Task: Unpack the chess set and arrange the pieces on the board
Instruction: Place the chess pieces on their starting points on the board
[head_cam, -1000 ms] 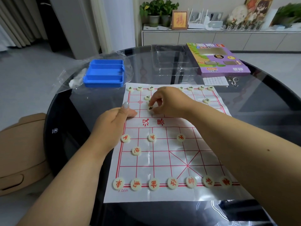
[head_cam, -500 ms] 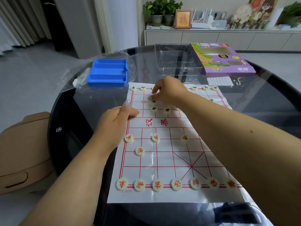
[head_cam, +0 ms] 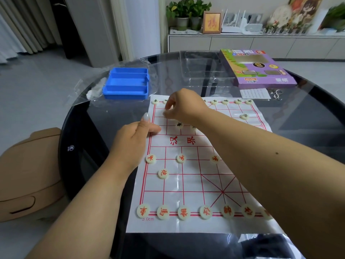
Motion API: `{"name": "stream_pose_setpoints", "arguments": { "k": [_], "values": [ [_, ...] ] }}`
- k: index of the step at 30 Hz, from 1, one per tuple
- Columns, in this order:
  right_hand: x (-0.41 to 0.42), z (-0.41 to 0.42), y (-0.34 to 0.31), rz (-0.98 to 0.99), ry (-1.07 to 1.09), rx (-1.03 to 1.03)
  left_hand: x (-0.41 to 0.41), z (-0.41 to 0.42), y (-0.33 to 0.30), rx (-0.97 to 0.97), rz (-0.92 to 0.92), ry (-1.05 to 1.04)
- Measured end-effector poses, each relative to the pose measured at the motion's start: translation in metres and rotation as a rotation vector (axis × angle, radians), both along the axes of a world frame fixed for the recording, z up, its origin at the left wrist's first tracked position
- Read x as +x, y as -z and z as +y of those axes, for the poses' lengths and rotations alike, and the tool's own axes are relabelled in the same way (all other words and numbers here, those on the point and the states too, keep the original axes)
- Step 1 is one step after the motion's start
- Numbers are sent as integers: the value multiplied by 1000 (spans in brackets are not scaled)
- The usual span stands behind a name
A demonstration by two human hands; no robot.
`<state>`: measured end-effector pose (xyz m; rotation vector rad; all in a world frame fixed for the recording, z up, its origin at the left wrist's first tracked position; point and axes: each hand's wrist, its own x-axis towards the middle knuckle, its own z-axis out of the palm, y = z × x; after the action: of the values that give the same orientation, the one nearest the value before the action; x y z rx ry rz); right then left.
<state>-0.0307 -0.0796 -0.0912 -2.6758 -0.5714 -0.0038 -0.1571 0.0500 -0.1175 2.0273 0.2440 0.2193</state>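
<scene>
The white chess board sheet [head_cam: 188, 186] with red lines lies on the dark glass table [head_cam: 119, 116]. Red-lettered pieces [head_cam: 183, 212] line the near row, with red soldiers [head_cam: 180, 158] and a cannon [head_cam: 163, 173] ahead of them. Black-lettered pieces [head_cam: 225, 101] stand along the far row, one [head_cam: 244, 115] at the right and one [head_cam: 179, 124] by the river. My right hand [head_cam: 184, 107] reaches over the far left squares, fingertips curled down and pinching a pale piece that is mostly hidden. My left hand [head_cam: 134, 141] rests on the board's left edge, thumb raised.
A blue compartment tray [head_cam: 127, 83] sits on a clear plastic bag [head_cam: 89, 90] at the far left. A clear plastic insert [head_cam: 203, 68], the purple game box [head_cam: 257, 70], a paper slip [head_cam: 254, 93] and metal rings [head_cam: 277, 94] lie beyond the board. A tan chair [head_cam: 28, 174] stands left of the table.
My right hand left a black piece on the row by the river and moved farther away and left to another spot. My left hand stayed on the board edge.
</scene>
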Motion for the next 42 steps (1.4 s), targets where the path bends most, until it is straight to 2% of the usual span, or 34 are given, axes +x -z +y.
{"name": "stream_pose_setpoints", "arguments": {
  "k": [6, 11, 19, 22, 28, 42],
  "values": [
    [-3, -3, 1, 32, -91, -37, 0, 2, 1, -10, 9, -4],
    [5, -28, -13, 62, 37, 210, 0, 2, 0, -75, -7, -32],
    [5, -36, -5, 184, -26, 65, -1, -2, -4, -111, -14, -74],
    [5, -33, -6, 203, -25, 56, -1, -3, -3, -54, -56, -115],
    [3, -28, -8, 205, 11, 17, 4, -5, -2, 42, -17, -148],
    [2, -22, -10, 182, 186, -76, 2, -6, -6, 24, 17, -146]
  ]
}}
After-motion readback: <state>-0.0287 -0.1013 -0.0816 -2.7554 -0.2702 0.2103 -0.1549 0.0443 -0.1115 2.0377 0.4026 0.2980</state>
